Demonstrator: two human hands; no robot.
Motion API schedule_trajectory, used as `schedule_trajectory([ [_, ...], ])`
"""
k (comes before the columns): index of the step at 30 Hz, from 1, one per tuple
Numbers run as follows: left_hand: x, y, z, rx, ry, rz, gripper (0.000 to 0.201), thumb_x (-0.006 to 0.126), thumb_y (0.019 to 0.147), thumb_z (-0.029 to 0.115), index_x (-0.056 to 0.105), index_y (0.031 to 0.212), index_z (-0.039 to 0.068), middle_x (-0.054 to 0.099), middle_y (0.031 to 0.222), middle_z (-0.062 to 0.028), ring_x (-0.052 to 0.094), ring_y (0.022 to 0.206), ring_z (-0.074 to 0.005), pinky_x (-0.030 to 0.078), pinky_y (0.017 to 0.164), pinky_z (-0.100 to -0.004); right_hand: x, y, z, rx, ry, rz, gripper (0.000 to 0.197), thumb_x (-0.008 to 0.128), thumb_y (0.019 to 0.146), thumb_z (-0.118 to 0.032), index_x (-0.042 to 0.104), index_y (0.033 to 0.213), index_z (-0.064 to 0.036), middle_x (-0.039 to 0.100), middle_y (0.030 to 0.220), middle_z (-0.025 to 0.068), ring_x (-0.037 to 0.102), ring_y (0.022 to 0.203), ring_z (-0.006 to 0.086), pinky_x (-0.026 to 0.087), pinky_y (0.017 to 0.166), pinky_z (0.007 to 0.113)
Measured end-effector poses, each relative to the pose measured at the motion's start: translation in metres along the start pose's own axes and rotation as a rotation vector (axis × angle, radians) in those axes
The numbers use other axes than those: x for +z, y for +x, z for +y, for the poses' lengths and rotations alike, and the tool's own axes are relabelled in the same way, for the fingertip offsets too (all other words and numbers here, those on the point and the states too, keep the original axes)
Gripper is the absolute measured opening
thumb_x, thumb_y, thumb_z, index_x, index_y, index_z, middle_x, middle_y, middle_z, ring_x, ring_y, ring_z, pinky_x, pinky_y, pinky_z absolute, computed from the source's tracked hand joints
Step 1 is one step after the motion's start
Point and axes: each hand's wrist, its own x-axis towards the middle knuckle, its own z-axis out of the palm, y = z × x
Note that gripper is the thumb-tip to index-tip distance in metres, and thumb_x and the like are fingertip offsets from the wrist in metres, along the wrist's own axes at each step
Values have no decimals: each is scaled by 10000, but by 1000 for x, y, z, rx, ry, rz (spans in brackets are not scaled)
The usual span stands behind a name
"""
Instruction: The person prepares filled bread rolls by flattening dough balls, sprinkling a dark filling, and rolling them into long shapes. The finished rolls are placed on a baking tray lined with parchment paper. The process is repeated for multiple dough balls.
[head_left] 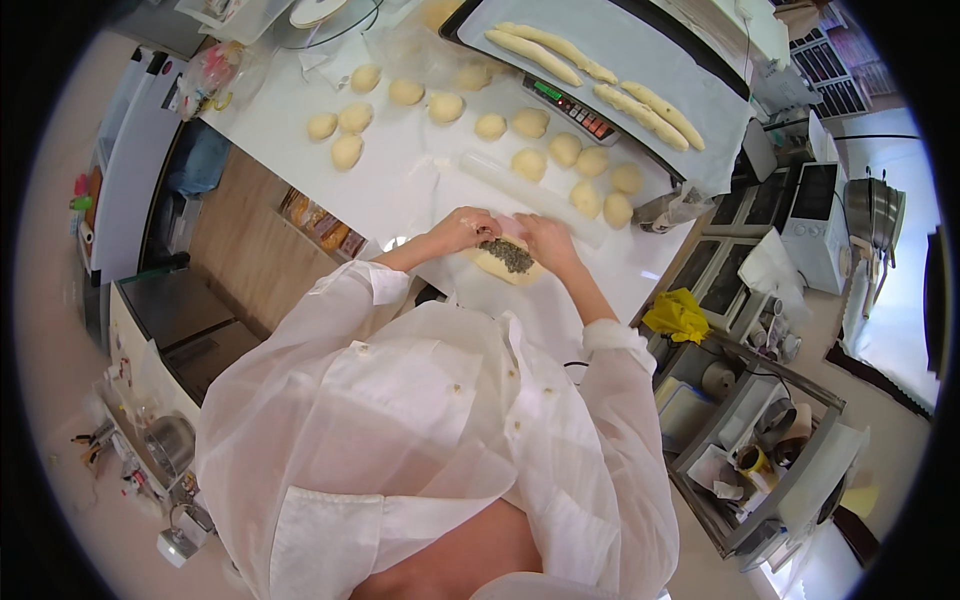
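A flattened piece of dough [497,268] lies on the white table close to my body, topped with a dark green chopped filling [508,255]. My left hand [466,229] is at its far left edge, the fingers curled and pinching the dough. On the far right edge my right hand [545,239] is closed on the same piece, fingers bent inward. Part of the far edge is hidden under both hands. Just beyond them lies a long whitish rolling pin [530,197], slanting down to the right and apart from the hands.
Several round dough balls [445,107] are spread over the table [400,185] beyond the rolling pin. A paper-lined baking tray [580,30] with long dough rolls [640,117] stands at the far right, beside a scale [570,110]. A plastic bag [672,208] sits near the right table edge.
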Motion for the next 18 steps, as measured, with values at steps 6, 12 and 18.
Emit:
schedule_trajectory([
  [6, -3, -8, -4, -28, -34, 22, 237, 726, 773, 120, 674, 1001, 79, 656, 844, -61, 648, 755, -213, 520, 680, -342, -8, -76, -1, 244, 98, 387, 428, 681, 784, -65, 593, 1203, -68, 659, 1037, 157, 628, 949, 352, 507, 786, 382],
  [12, 3, 16, -6, -12, 269, -75, 332, 763, 731, 256, 683, 1007, 89, 662, 890, -45, 641, 816, -207, 508, 715, -350, -8, -146, 43, 707, 478, 418, 520, 684, 796, -51, 540, 1295, -29, 607, 1219, 197, 579, 1120, 350, 457, 938, 385],
  [18, 12, 34, -13, 79, 437, -293, 284, 717, 764, 309, 694, 971, 115, 649, 925, -44, 620, 930, -228, 491, 790, -381, 15, -109, 21, 250, -187, 336, 490, 659, 763, -41, 576, 1246, -43, 595, 1144, 153, 536, 1090, 317, 443, 915, 425],
])
